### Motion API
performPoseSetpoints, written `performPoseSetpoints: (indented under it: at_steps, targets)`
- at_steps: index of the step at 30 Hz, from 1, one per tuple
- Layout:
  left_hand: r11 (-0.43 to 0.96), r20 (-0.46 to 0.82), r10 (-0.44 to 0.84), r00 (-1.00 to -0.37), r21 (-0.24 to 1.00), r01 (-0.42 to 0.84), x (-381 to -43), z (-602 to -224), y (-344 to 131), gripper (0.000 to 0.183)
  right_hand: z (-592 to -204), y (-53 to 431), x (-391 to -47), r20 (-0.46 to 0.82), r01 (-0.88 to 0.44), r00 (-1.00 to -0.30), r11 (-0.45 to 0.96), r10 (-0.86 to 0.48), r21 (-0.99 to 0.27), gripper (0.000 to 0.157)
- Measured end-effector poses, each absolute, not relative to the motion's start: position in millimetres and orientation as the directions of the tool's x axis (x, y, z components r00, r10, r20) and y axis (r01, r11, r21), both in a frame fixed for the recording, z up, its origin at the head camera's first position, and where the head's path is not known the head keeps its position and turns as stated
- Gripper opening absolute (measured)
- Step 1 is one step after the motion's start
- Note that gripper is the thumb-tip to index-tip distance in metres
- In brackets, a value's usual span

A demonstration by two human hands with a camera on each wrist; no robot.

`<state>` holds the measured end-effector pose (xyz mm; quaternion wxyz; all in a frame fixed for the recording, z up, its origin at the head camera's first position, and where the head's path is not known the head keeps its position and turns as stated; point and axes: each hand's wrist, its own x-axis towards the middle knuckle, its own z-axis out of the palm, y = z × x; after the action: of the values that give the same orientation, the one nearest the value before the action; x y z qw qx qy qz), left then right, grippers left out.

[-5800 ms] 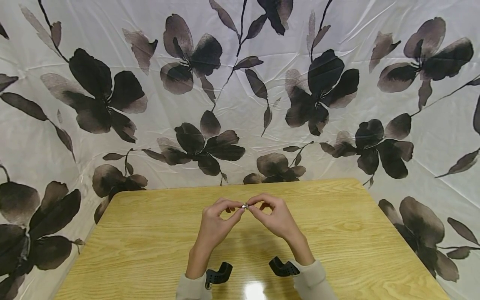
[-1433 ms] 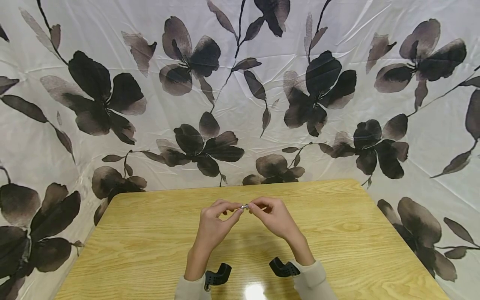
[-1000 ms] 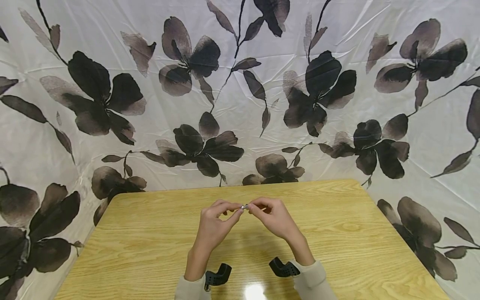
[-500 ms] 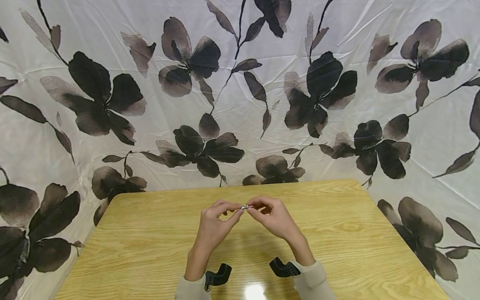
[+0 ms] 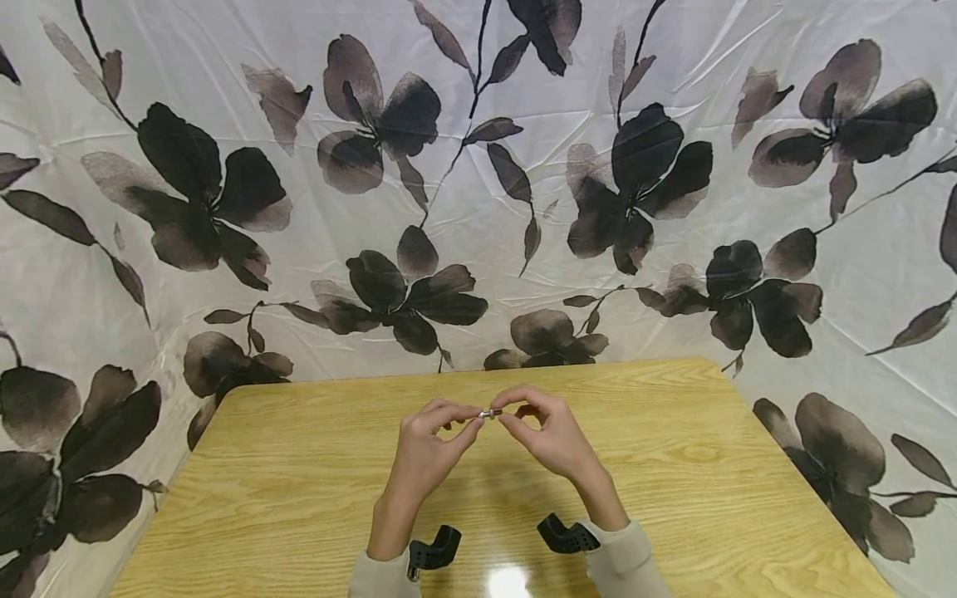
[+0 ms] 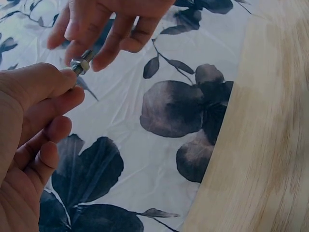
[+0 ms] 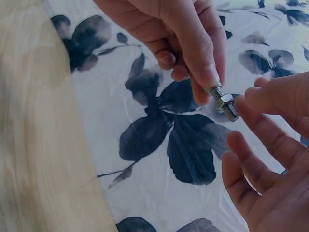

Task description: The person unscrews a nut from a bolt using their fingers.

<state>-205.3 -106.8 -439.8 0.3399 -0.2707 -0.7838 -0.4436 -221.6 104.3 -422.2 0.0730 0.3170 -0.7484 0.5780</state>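
Note:
A small metal bolt (image 6: 87, 55) with a hex nut (image 6: 79, 66) on its thread is held above the table, tip toward the right hand. My left hand (image 5: 429, 448) pinches its other end between thumb and index finger, which hide that end. My right hand (image 5: 549, 432) is beside the threaded end, thumb and index finger apart around it. In the right wrist view, the right index finger is close to the nut (image 7: 224, 102); whether it touches is unclear. The other right fingers are loosely bent.
A light wood-grain table (image 5: 299, 482) lies beneath both hands. Behind it hangs a white cloth (image 5: 523, 299) with dark flower prints. Black wrist mounts (image 5: 436, 546) sit at both sleeves.
The right thumb and index finger were together on the bolt's nut end earlier and are now parted, showing more thread. The left hand has stayed in place, holding the bolt.

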Motion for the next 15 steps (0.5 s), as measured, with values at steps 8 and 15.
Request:
performPoseSetpoints:
  at_steps: [8, 15]
  targets:
    - [0.450, 0.791, 0.109, -0.602, 0.501, 0.739, -204.2, -439.4, -106.4, 0.017, -421.0, 104.0, -220.7, 0.381, -0.461, -0.873, 0.259, -0.306, -0.849, 0.021]
    - [0.445, 0.808, 0.111, -0.578, 0.480, 0.756, -203.3, -439.8, -105.1, 0.019, -422.2, 103.4, -221.2, 0.334, -0.432, -0.880, 0.274, -0.338, -0.860, 0.022]
